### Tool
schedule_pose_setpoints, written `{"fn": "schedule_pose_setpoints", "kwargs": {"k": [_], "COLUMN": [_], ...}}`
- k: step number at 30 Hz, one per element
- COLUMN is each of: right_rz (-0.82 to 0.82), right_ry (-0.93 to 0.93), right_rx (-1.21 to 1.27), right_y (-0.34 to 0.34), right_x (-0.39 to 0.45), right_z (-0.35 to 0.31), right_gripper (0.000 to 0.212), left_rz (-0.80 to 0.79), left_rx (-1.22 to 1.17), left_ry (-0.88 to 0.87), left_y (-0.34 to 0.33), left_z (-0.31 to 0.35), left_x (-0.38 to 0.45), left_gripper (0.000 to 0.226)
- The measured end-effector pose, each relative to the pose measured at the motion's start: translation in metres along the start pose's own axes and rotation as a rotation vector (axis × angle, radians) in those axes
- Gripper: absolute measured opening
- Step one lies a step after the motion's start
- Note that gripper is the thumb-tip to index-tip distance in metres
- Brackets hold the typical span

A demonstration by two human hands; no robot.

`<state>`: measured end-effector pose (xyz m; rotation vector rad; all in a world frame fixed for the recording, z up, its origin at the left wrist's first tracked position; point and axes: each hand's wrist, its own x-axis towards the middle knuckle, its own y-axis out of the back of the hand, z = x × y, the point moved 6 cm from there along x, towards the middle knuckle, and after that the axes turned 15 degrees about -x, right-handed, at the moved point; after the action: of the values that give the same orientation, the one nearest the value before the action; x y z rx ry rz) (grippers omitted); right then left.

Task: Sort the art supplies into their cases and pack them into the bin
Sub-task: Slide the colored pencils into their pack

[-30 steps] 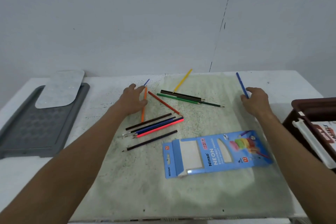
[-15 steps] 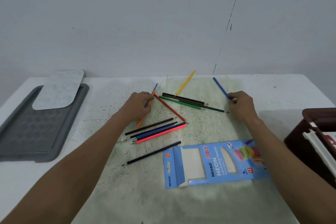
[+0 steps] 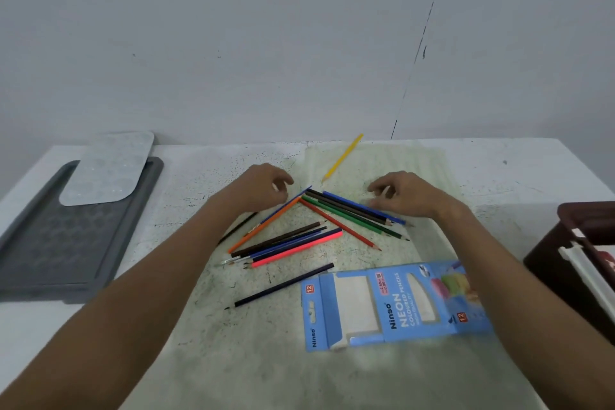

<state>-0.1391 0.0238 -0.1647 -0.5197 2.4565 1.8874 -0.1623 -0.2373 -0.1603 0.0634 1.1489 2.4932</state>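
progress: early | pencils [image 3: 336, 220] lay loose on mat, none in pencil box [image 3: 392, 306] | left hand [image 3: 263, 188] and right hand [image 3: 404, 193] curled loosely, hold unclear | bin [image 3: 565, 243] packing remained

Your left hand [image 3: 258, 188] is covering the far ends of the orange pencil [image 3: 263, 226] and the blue one beside it, so you cannot tell whether the curled fingers are touching them. Your right hand [image 3: 407, 195] is hiding part of the blue pencil [image 3: 362, 206]; contact there is unclear too. The picture's right edge is cutting off the dark bin [image 3: 572, 263]. Your right forearm is overlapping the pencil box [image 3: 396, 306], whose small print is blurring.
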Motion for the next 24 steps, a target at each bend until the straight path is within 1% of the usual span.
{"fn": "schedule_pose_setpoints", "kwargs": {"k": [2, 3, 5, 7, 9, 12, 15, 18, 20, 22, 24], "right_rz": [-0.133, -0.172, -0.165, -0.130, -0.123, -0.098, -0.065, 0.000, 0.063, 0.165, 0.305], "right_ry": [-0.026, -0.031, -0.039, -0.074, -0.102, -0.129, -0.142, -0.147, -0.139, -0.135, -0.135], "right_rx": [-0.016, -0.048, -0.105, -0.080, -0.062, -0.042, -0.014, 0.009, 0.032, 0.137, 0.312], "right_y": [-0.007, -0.011, -0.016, -0.016, -0.015, -0.014, -0.015, -0.017, -0.015, -0.006, 0.009], "right_x": [0.002, 0.001, -0.002, -0.010, -0.020, -0.034, -0.042, -0.046, -0.050, -0.054, -0.059], "right_z": [-0.006, -0.008, -0.004, 0.006, 0.018, 0.031, 0.035, 0.034, 0.034, 0.035, 0.033], "right_gripper": [0.052, 0.054, 0.046, 0.034, 0.027, 0.025, 0.022, 0.014, 0.012, 0.009, 0.007], "left_rz": [0.003, -0.007, -0.030, -0.041, 0.007, 0.094, 0.083, 0.088, 0.108, 0.186, 0.256], "left_rx": [0.023, 0.035, 0.048, 0.052, 0.076, 0.074, 0.052, -0.036, -0.158, -0.324, -0.429], "left_ry": [-0.024, -0.038, -0.033, -0.005, 0.006, 0.006, -0.024, -0.071, -0.102, -0.122, -0.161], "left_y": [-0.007, -0.013, -0.028, -0.042, -0.048, -0.049, -0.044, -0.029, -0.017, -0.002, 0.011], "left_z": [0.013, 0.020, 0.031, 0.036, 0.037, 0.035, 0.039, 0.052, 0.062, 0.070, 0.081], "left_x": [0.022, 0.034, 0.055, 0.070, 0.079, 0.082, 0.073, 0.058, 0.046, 0.033, 0.021], "left_gripper": [0.033, 0.036, 0.044, 0.051, 0.045, 0.026, 0.022, 0.020, 0.017, 0.012, 0.010]}}
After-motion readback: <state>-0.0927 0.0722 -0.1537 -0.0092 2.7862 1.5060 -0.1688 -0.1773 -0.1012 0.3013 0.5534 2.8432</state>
